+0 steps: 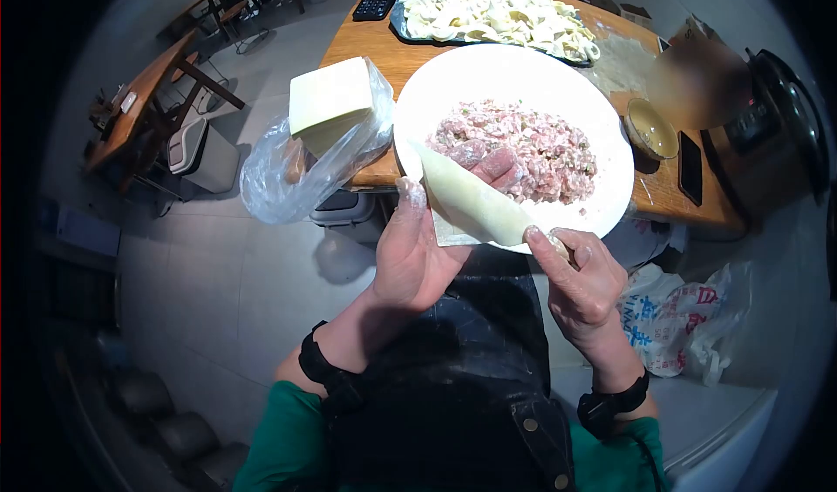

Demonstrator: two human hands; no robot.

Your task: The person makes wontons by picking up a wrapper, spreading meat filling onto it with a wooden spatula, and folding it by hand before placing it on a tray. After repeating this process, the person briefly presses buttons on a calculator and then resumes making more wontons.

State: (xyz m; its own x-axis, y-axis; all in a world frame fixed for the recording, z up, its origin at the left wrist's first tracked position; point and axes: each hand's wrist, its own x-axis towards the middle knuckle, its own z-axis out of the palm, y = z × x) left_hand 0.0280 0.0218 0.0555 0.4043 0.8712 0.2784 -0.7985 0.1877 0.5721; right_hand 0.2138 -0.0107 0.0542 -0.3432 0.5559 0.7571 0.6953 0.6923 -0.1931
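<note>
A pale dough wrapper lies over my left hand, whose palm faces up with the fingers spread beneath and behind it. Its upper part is folded or lifted. My right hand pinches the wrapper's right corner between thumb and fingers. Both hands are at the near rim of a large white plate that holds a mound of minced meat. Left of the plate, a square stack of wrappers stands in a clear plastic bag. Flour dusts my fingertips.
A tray of folded dumplings stands behind the plate, beside a calculator. To the right are a small bowl, a phone and a dark cooker. A printed plastic bag hangs below the wooden table's right side.
</note>
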